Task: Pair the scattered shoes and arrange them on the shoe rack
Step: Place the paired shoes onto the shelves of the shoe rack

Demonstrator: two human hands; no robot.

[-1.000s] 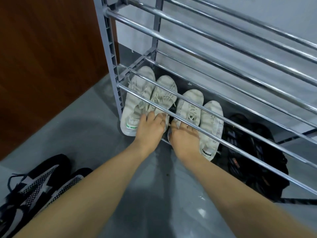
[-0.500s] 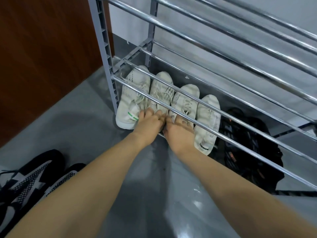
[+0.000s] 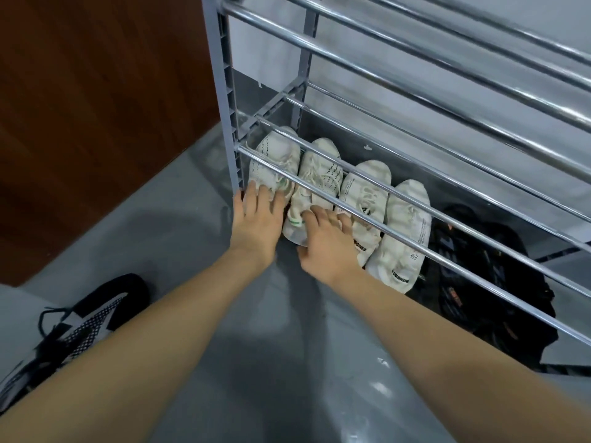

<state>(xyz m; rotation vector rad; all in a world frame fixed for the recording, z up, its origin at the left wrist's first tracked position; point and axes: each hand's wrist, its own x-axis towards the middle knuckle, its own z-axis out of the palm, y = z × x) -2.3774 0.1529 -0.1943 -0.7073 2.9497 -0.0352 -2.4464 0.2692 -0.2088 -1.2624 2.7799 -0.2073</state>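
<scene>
Likely a home entryway: tiered chrome-barred shoe rack [image 3: 399, 91] against a pale wall [image 3: 479, 139], worn sneakers [image 3: 323, 183] beneath it, glossy grey floor [image 3: 179, 231], dark wood panel [image 3: 96, 107] alongside.

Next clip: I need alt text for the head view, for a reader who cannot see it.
Both hands press on the heels of white sneakers under a shoe rack: the left hand on the leftmost sneaker, the right hand on the second sneaker. Four white sneakers sit in a row, dark shoes to their right; a black-and-white sneaker lies on the grey floor.
</scene>
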